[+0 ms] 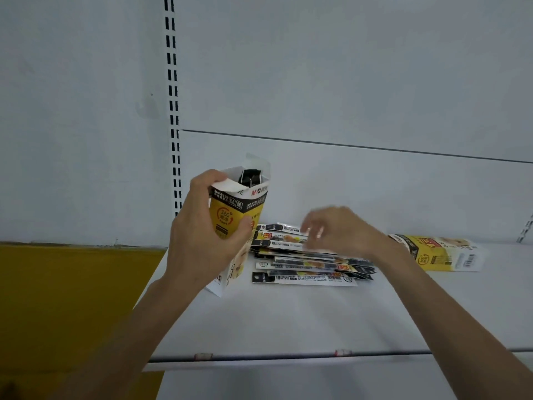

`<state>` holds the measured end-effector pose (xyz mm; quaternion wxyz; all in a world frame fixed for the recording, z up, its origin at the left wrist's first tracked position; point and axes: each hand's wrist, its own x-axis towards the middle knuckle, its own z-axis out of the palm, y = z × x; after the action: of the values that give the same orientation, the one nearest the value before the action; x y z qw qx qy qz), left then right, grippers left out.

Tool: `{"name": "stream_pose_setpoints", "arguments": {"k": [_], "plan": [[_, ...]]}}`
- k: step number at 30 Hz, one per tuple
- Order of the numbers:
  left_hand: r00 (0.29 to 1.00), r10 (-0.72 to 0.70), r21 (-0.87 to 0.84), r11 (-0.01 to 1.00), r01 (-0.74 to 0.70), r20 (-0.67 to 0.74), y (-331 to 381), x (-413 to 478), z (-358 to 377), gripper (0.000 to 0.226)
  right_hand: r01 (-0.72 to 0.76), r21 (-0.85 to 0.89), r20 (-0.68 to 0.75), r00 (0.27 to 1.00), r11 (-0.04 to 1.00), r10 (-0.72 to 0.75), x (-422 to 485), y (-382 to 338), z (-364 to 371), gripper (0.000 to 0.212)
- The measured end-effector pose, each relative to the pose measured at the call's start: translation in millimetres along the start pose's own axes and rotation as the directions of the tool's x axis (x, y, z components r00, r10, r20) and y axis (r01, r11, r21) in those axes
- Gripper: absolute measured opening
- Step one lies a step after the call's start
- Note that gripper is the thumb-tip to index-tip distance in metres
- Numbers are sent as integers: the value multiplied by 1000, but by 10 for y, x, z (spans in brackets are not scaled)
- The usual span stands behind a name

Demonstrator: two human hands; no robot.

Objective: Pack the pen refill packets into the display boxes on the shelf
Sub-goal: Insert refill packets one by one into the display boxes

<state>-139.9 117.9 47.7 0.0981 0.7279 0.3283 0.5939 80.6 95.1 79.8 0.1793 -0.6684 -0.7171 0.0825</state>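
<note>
1. While the left hand [202, 235] grips a yellow-and-black display box [239, 206], tilted with its open top up, packing is under way on a white shelf [288, 319].
2. The left fingers [207, 178] curl round the box's upper rim and the thumb presses its front. A black packet [250, 176] shows inside the mouth, just right of those fingertips.
3. The right hand [337, 229] is blurred, palm down, over the pile of refill packets [305, 264]. Its fingers [314, 230] bend toward the top packets, but I cannot tell whether they pinch one or only touch it.
4. The pile lies flat under and just in front of the right fingers, beside the held box's lower corner.
5. A second box [441, 254], lying on its side, sits well to the right of the right hand.
6. The step in hand looks like fetching the next packet for the held box. The next move likely calls for pinching a single packet off the pile, turning it end-on, and sliding it into the narrow mouth beside the left fingers.
</note>
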Motion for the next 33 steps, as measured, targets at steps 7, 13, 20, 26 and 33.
{"name": "stream_pose_setpoints", "arguments": {"k": [7, 13, 20, 26, 33], "plan": [[999, -44, -6, 999, 44, -16, -32, -25, 10, 59, -31, -213, 58, 997, 976, 44, -29, 212, 369, 27], [999, -39, 72, 997, 37, 28, 33, 105, -95, 70, -10, -13, -13, 1000, 1000, 10, -110, 184, 289, 15], [998, -61, 45, 997, 62, -29, 152, 190, -140, 63, -90, 613, -7, 993, 785, 119, -238, -55, 39, 23], [997, -69, -4, 998, 69, 28, 173, 189, -161, 72, -127, 510, -61, 981, 850, 184, -231, 9, 38, 13], [993, 4, -27, 1000, 0, 115, 148, 177, -179, 52, -142, 575, -59, 975, 805, 215, -168, -33, 21, 46]]}}
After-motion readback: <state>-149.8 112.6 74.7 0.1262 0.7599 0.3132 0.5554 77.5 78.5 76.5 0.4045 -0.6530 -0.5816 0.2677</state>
